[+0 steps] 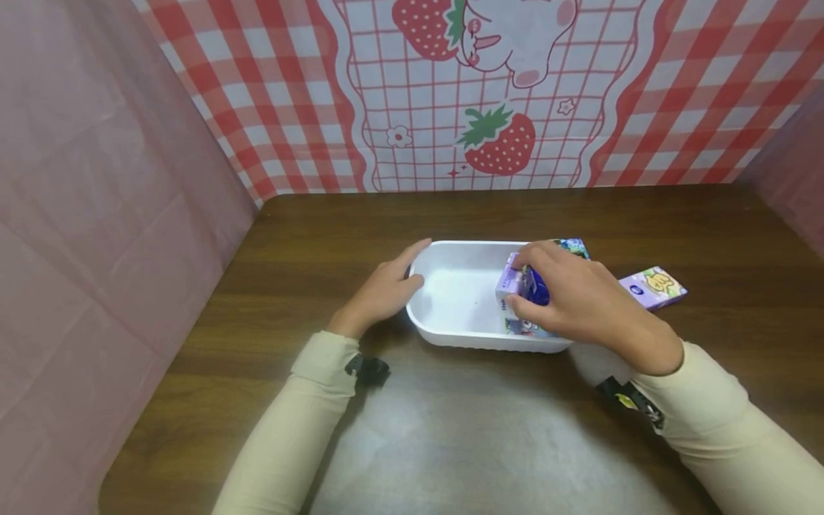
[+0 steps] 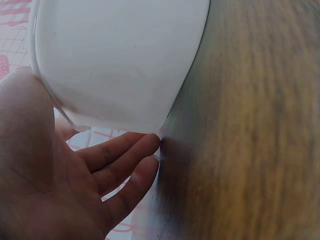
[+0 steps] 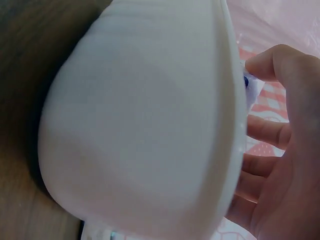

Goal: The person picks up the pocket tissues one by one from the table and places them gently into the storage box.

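Note:
A white plastic tub [image 1: 450,286] stands on the wooden table. My left hand [image 1: 383,286] holds its left end, thumb over the rim and the other fingers along the outside; in the left wrist view those fingers reach down near the tabletop. Over the right half of the tub, my right hand [image 1: 566,293] grips a small purple and white packet [image 1: 510,290] between thumb and fingers. Beneath it a packet with a colourful print [image 1: 524,327] shows inside the tub. In the right wrist view the tub's wall [image 3: 140,120] hides most of the gripped packet.
A lilac packet with a yellow cartoon figure [image 1: 656,285] lies on the table [image 1: 251,307] to the right of the tub. Another printed packet [image 1: 571,247] shows behind my right hand at the tub's far right corner. A red checked strawberry cloth [image 1: 290,93] hangs behind the table.

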Demonstrator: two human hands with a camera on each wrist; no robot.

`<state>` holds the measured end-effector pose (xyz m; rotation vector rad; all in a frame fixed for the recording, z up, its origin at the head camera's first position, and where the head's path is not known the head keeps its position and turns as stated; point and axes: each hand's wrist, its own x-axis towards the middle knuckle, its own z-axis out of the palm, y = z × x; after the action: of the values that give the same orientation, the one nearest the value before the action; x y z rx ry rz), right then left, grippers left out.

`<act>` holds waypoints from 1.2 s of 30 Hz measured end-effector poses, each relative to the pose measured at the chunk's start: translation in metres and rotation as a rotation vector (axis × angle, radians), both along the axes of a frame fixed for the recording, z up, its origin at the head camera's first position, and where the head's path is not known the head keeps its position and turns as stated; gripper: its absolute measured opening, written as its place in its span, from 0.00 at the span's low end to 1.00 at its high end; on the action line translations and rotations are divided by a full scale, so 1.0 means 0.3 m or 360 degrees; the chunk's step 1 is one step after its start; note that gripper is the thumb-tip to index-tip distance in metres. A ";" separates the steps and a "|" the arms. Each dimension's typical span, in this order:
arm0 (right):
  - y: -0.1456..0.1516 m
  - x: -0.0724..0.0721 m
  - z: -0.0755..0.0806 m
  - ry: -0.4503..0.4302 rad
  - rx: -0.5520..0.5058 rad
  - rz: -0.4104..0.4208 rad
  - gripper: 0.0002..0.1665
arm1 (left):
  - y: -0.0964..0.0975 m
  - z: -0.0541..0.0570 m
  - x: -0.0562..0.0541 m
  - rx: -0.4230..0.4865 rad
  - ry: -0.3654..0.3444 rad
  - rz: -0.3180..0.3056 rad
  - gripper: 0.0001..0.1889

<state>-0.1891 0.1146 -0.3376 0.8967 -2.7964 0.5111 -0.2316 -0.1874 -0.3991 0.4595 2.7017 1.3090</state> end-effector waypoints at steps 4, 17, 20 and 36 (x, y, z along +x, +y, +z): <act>-0.014 -0.002 -0.008 -0.0004 0.0021 0.0013 0.30 | -0.001 -0.003 -0.002 -0.0016 0.0016 0.0001 0.33; -0.033 -0.014 -0.030 0.0057 0.0019 0.0143 0.29 | -0.002 -0.009 -0.005 -0.0025 0.0032 0.0005 0.33; -0.033 -0.015 -0.032 0.0067 0.0015 0.0179 0.28 | -0.002 -0.007 -0.003 -0.0024 0.0030 0.0002 0.33; -0.045 -0.040 -0.049 0.0131 0.0044 0.0300 0.26 | 0.000 0.001 -0.002 -0.0023 0.0001 -0.0002 0.33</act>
<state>-0.2010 0.1011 -0.3522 1.1668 -2.6665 0.4505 -0.2321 -0.1873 -0.3987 0.4597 2.7089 1.2885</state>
